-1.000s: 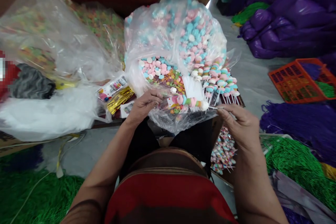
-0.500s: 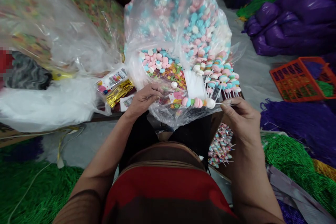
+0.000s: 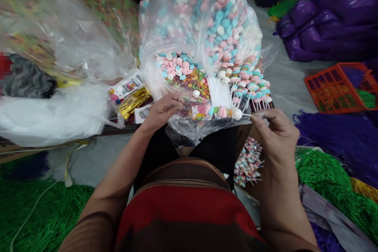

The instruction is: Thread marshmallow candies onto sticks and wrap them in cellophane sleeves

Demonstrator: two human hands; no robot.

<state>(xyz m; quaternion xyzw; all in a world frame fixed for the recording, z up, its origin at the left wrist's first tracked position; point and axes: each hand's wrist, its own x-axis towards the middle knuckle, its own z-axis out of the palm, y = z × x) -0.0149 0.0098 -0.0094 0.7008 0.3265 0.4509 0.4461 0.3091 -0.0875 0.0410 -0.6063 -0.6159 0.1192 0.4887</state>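
while our right hand (image 3: 276,136) pinches the bare end of the candy stick (image 3: 224,112), we judge it best to keep it level so the sweets stay on. it lies between our hands, over the open bag (image 3: 203,128) at the table's near edge; our left hand (image 3: 162,111) grips the bag's plastic.

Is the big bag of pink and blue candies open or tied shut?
Open: the candy bag gapes toward the person, loose candies showing in its mouth.
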